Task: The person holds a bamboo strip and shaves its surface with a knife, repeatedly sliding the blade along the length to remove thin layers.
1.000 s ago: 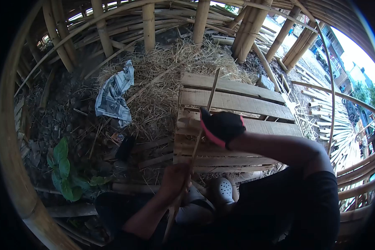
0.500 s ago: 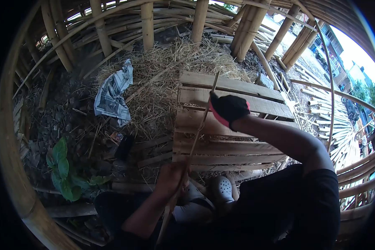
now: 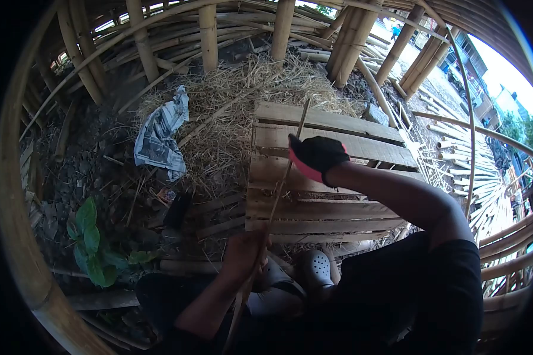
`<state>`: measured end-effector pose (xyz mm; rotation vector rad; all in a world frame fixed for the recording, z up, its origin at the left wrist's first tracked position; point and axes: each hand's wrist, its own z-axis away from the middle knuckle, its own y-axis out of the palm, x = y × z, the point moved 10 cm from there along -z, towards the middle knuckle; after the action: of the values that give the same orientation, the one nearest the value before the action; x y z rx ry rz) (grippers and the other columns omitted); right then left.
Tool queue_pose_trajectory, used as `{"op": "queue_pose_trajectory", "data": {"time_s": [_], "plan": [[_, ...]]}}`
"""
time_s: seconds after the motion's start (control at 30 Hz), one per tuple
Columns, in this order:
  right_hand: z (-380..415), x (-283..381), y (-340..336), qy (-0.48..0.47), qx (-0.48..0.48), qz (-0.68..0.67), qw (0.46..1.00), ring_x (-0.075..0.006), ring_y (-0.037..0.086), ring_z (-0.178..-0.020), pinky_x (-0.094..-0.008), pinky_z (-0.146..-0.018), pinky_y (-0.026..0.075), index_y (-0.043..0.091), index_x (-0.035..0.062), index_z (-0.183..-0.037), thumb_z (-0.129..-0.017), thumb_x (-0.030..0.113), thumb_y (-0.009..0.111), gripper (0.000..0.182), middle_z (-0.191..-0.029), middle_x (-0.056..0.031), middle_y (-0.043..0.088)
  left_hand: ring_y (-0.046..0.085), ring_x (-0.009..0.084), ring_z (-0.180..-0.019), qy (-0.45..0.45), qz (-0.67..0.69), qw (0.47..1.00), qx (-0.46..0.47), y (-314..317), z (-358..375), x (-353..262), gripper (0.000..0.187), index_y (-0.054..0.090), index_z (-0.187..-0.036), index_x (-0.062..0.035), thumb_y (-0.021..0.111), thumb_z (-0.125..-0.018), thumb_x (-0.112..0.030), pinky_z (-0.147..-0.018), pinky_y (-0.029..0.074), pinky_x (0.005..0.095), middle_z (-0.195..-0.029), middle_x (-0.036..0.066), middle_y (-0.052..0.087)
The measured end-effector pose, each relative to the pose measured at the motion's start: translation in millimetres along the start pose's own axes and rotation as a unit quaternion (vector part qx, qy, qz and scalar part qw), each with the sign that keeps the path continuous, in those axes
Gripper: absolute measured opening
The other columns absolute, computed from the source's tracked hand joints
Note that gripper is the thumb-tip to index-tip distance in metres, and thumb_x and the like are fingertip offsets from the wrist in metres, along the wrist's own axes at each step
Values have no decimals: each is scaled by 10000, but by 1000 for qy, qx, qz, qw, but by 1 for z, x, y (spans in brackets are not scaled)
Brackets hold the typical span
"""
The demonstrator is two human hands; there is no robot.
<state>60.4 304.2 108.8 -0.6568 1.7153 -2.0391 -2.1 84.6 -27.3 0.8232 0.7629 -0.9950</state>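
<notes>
A long, thin bamboo strip (image 3: 275,210) runs slantwise from my lap up over the wooden slatted pallet (image 3: 331,208). My bare left hand (image 3: 243,253) is closed around its lower part, just short of the pallet's near edge. Farther up, my right hand (image 3: 320,157), in a black and pink glove, is closed on the strip above the slats. The back of the glove hides most of those fingers, and I cannot make out whether a small tool is in them. The strip's upper end sticks out past the glove.
Straw (image 3: 225,130) covers the ground behind the pallet, with a crumpled newspaper (image 3: 161,135) at its left. A leafy plant (image 3: 90,242) grows at lower left. Bamboo posts (image 3: 209,38) stand behind, and cut bamboo poles (image 3: 456,157) lie at right. My clog (image 3: 317,269) is below the pallet.
My gloved right hand has shifted slightly left along with the strip's upper part, which leans a little differently. My left hand has stayed nearly in place.
</notes>
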Motion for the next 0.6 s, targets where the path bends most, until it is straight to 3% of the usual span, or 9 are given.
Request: {"op": "queue_pose_trajectory", "data": {"time_s": [0.03,0.13,0.23,0.3,0.37,0.4,0.5,0.57,0.6], "plan": [[3,-15,0,65,32,-33,997,-385,673,-822,-462,-853,509,694,43,-822,-1006,544,188,735,-785,-184,692,445,97,-360,7,3,1000,5,2,0,-5,486,578,-783,-45,556,-972,-492,-367,344,234,-494,5,464],[47,20,24,18,-52,-12,998,-402,667,-812,-477,-819,509,694,35,-851,-1002,552,183,743,-771,-211,678,432,96,-355,2,-8,1000,-9,3,8,-13,483,575,-786,-42,557,-973,-487,-366,335,236,-490,5,459],[24,12,9,10,24,-6,1000,-401,667,-811,-482,-814,506,686,27,-852,-1002,552,179,746,-772,-213,676,417,97,-348,-12,-8,1000,-15,2,4,-4,476,573,-799,-39,562,-972,-482,-363,326,241,-487,4,451],[1,-13,3,50,22,-27,998,-398,670,-808,-482,-788,515,685,20,-827,-1000,564,177,763,-789,-210,681,412,98,-344,-17,16,1000,-11,0,1,4,472,574,-806,-39,565,-970,-481,-362,324,243,-483,3,445],[38,19,12,-1,1,-1,1000,-391,674,-841,-473,-817,513,694,24,-849,-997,572,174,770,-827,-205,689,398,99,-335,20,33,999,21,3,-5,-5,461,574,-803,-45,573,-968,-476,-368,326,250,-476,-1,427],[54,26,27,27,-22,-14,999,-381,676,-882,-462,-867,497,704,31,-868,-994,573,170,771,-861,-201,695,398,99,-335,19,34,999,20,5,-3,-3,461,574,-803,-45,573,-968,-476,-368,326,250,-476,-1,427],[28,18,24,-1,29,-10,1000,-372,677,-894,-460,-872,493,711,44,-883,-994,572,171,763,-846,-203,693,386,98,-328,-16,42,999,-16,2,-2,5,462,573,-800,-46,571,-969,-476,-378,329,256,-472,1,428],[0,-12,7,63,22,-16,998,-369,678,-862,-463,-830,511,711,69,-882,-982,600,209,738,-814,-208,685,390,100,-334,-7,49,999,8,4,-1,0,465,572,-799,-44,559,-975,-474,-379,326,261,-474,11,434],[10,-3,6,47,20,-20,998,-372,678,-854,-470,-825,512,709,79,-889,-983,598,217,721,-819,-204,688,390,100,-334,-5,51,999,6,4,-2,-1,465,572,-799,-44,559,-975,-474,-379,326,261,-474,11,434]]}}
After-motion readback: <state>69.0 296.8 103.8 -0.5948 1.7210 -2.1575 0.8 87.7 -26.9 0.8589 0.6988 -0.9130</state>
